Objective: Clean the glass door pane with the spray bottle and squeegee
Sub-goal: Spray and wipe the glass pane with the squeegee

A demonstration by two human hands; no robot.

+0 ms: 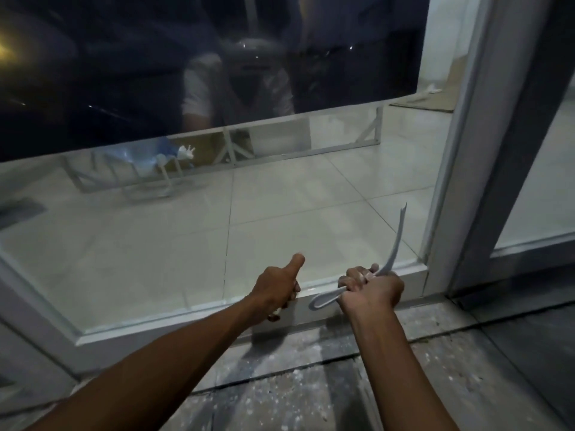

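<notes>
Right hand (370, 290) grips the squeegee (395, 244); left hand (277, 290), thumb up, clasps something unclear; blade near frame (357, 276) could skip, leaving streaks

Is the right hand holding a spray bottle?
No, the right hand grips a thin white strip by the glass pane's lower frame.

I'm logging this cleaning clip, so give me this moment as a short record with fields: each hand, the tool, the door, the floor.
left hand: at the bottom door frame, thumb up, fingers curled on something small, unclear what
right hand: grips a white strip
white strip: thin, curved, rises toward the pane's lower right corner
glass pane: shows tiled floor beyond
bottom door frame: white
near floor: dusty, speckled
</notes>
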